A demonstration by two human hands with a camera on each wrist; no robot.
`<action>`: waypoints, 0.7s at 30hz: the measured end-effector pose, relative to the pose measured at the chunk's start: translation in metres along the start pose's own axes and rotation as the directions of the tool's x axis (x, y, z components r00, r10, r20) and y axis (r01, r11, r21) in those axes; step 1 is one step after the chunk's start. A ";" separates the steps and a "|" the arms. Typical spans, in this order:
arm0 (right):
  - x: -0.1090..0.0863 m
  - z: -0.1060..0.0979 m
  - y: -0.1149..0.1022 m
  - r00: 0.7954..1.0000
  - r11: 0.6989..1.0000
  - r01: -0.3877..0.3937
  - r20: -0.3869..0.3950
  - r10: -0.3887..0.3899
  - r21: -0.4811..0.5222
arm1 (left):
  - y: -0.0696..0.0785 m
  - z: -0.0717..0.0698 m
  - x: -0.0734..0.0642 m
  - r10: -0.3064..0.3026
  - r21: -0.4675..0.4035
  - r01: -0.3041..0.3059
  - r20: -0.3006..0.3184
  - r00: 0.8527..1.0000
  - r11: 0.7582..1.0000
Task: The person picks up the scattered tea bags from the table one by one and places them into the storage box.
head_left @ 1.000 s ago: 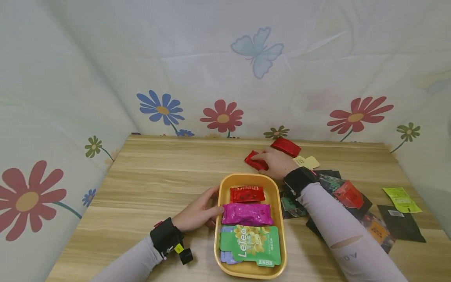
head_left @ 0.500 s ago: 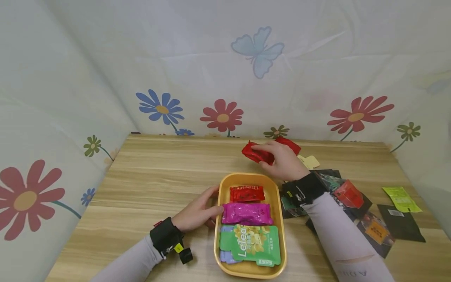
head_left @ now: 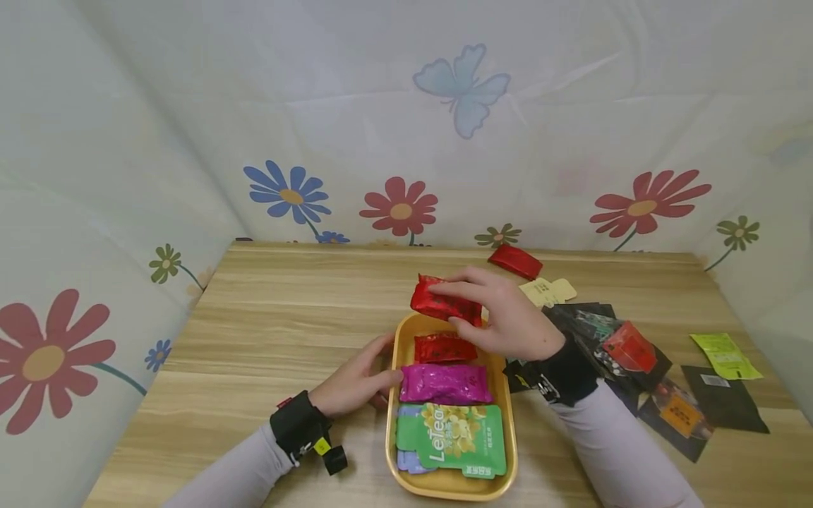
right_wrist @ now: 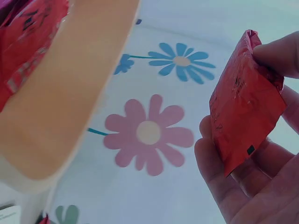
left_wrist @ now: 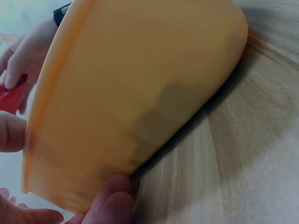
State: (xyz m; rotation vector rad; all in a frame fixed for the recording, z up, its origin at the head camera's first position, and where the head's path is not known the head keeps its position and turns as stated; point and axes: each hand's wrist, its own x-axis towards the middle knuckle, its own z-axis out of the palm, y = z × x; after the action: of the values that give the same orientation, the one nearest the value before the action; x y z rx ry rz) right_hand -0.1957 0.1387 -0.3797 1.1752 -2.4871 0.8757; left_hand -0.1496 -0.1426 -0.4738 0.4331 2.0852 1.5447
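Three red packets (head_left: 440, 305): one in right fingers (right_wrist: 210, 168), one in tray (head_left: 452, 488)

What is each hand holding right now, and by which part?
The right hand grips a red packet at its edge, other fingers behind it. The left hand holds the yellow tray: thumb at the rim, fingers low on the outer wall.

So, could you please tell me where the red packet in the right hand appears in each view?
Head: just below and right of centre, the packet in the right hand, overlapping the far rim of the tray.
Left wrist: at the left edge, partly cut off.
Right wrist: right of centre, between thumb and fingers.
Shared landmark: the tray, lower middle in the head view, large in the left wrist view, upper left in the right wrist view.
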 end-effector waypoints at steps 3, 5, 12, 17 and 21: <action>0.000 -0.002 -0.006 1.000 1.000 0.025 -0.011 -0.025 -0.006 | 0.000 0.001 0.000 0.002 0.005 -0.002 -0.003 1.000 1.000; 0.000 -0.003 -0.009 0.999 0.999 0.037 -0.016 -0.037 -0.002 | 0.000 0.001 0.000 0.004 0.007 -0.004 -0.006 1.000 1.000; -0.002 -0.001 -0.013 0.998 0.999 0.029 0.055 -0.028 -0.017 | -0.001 0.001 0.001 0.010 0.005 -0.010 -0.003 1.000 1.000; -0.005 -0.002 -0.009 0.992 0.996 -0.051 0.108 0.058 -0.067 | -0.001 0.000 0.001 0.016 0.011 -0.016 -0.005 1.000 1.000; -0.006 -0.008 -0.002 0.992 0.995 -0.075 0.091 0.082 -0.072 | -0.002 0.000 0.001 0.018 0.008 -0.018 -0.007 1.000 1.000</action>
State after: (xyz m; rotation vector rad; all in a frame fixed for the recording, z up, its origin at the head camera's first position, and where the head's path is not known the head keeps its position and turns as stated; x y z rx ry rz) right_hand -0.1903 0.1460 -0.3756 1.1276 -2.6327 0.7645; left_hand -0.1504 -0.1425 -0.4763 0.4507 2.0995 1.5508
